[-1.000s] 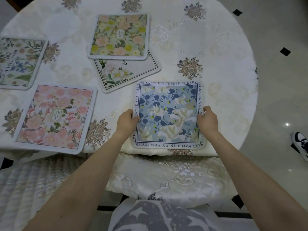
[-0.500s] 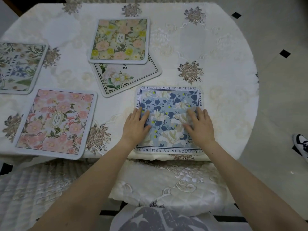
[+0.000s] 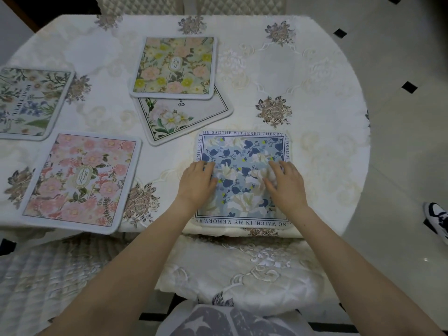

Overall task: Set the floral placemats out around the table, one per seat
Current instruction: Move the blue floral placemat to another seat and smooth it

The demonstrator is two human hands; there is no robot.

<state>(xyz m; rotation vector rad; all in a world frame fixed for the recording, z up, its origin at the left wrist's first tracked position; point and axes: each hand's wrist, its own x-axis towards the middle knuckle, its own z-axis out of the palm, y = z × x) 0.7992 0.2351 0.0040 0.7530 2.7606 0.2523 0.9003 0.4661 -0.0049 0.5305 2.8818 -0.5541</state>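
Embroidered white cloth covers the table [image 3: 315, 76]. We find the blue placemat [image 3: 242, 166] at its near edge, left hand [image 3: 197, 184] and right hand [image 3: 286, 185] spread flat on it, gripping nothing, apparently smoothing it square.

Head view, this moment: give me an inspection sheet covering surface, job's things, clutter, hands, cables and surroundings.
Surface: round table under a cream embroidered tablecloth.
Job's things: blue placemat flat at the near edge; pink placemat at near left, its near edge at or past the rim; botanical placemat at far left, partly out of frame; yellow-green placemat lying over a corner of the white-flower placemat, so those two are not yet set out.
Clutter: nothing seen.
Hands: left hand and right hand both flat, palms down on the blue placemat, gripping nothing.
Cables: nothing seen.
Surroundings: quilted chair backs beyond the table; tiled floor; a shoe at right.
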